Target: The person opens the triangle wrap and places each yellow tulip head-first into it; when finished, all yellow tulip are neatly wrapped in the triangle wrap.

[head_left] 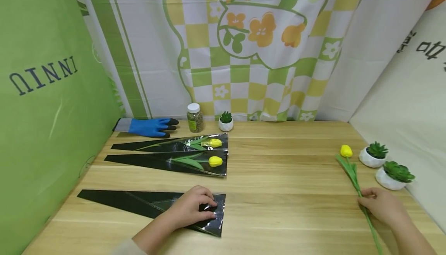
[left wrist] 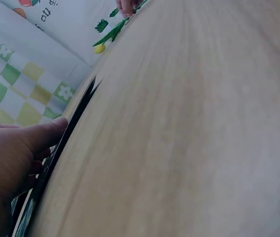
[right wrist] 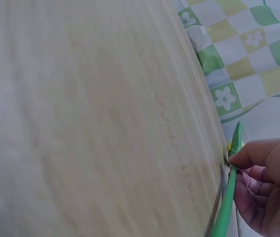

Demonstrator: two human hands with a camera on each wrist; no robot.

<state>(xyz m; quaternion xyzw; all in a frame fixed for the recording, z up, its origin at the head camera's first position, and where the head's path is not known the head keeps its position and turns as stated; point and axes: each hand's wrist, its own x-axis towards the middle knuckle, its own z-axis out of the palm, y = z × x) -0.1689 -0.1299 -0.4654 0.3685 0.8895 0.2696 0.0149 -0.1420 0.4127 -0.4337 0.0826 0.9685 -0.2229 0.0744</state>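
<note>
In the head view, my right hand pinches the green stem of a yellow artificial tulip between thumb and fingertips, with the bloom pointing away from me. The right wrist view shows the stem running down from the pinch. My left hand rests on a black flower sleeve with a clear front, thumb and fingers spread near its wide end. From the left wrist, the sleeve's edges look slightly parted at that end. Beyond it lie two similar sleeves, each with a yellow tulip inside.
Along the back are a blue work glove, a white-lidded jar and a small potted succulent. Two more potted succulents stand at the right, just beyond my right hand. Curtains and a green side panel border the wooden table.
</note>
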